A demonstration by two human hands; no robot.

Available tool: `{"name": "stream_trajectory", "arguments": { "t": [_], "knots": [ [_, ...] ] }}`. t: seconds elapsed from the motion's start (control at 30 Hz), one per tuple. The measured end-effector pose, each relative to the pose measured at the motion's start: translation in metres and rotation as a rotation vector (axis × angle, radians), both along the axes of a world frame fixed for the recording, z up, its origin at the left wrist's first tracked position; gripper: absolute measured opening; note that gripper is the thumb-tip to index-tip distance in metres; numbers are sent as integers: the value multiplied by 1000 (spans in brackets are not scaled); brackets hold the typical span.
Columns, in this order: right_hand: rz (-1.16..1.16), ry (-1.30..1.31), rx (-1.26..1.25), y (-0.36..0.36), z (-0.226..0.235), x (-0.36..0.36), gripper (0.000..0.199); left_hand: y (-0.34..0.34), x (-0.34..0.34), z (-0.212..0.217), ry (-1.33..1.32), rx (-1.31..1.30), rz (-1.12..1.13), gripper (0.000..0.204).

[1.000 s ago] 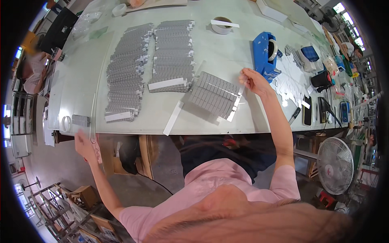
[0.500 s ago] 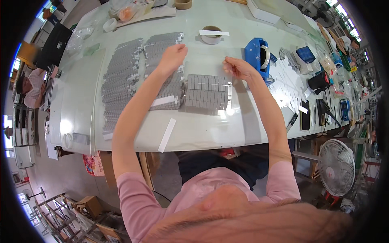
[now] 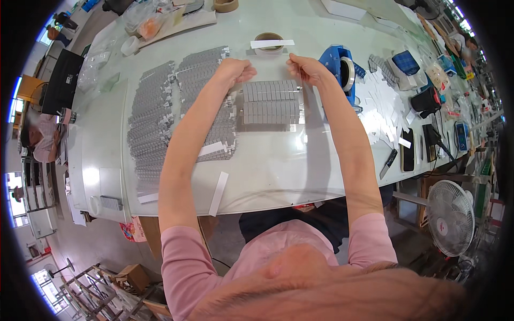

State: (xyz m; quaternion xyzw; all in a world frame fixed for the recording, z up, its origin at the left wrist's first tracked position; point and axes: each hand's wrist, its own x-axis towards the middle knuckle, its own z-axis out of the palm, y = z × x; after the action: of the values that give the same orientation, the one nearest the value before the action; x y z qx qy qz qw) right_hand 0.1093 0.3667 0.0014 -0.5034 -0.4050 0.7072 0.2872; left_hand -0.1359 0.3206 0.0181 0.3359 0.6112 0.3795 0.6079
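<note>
A flat block of small grey metal pieces (image 3: 270,104), set in two neat rows, lies on a clear plastic sheet (image 3: 300,166) in the middle of the pale table (image 3: 101,150). My left hand (image 3: 235,71) pinches the block's far left corner. My right hand (image 3: 304,68) pinches its far right corner. Both arms reach straight out from my pink sleeves. What sits under my fingertips is hidden.
Long rows of the same grey pieces (image 3: 160,123) cover the table to the left. A tape roll with a white strip (image 3: 269,43) and a blue tape dispenser (image 3: 340,67) stand just beyond my hands. Loose white strips (image 3: 218,192), a knife (image 3: 388,163), a phone (image 3: 408,150) and a fan (image 3: 450,216) are nearby.
My left hand came up from below the table's left edge and reached across to the block. The block turned from slanted to square and moved farther from me, with my right hand on it.
</note>
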Motion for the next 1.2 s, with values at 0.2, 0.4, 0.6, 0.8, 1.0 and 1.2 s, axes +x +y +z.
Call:
{"name": "stream_trajectory", "arguments": {
  "t": [0.2,0.4,0.6,0.8,1.0,1.2],
  "knots": [
    [-34,-50,23,13,-1,-2,27,6,8,-9,-14,25,60,22],
    [-17,-98,55,17,-1,-4,29,5,9,-12,11,55,47,22],
    [-17,-118,58,20,-4,-3,30,3,12,-14,-1,74,60,25],
    [-25,-134,72,19,-7,-2,32,1,16,-16,3,79,71,25],
    [-33,-162,104,17,-6,-3,34,1,15,-20,-3,91,73,25],
    [-51,-187,119,15,-4,-4,35,2,16,-21,-1,103,61,25]
  ]
}}
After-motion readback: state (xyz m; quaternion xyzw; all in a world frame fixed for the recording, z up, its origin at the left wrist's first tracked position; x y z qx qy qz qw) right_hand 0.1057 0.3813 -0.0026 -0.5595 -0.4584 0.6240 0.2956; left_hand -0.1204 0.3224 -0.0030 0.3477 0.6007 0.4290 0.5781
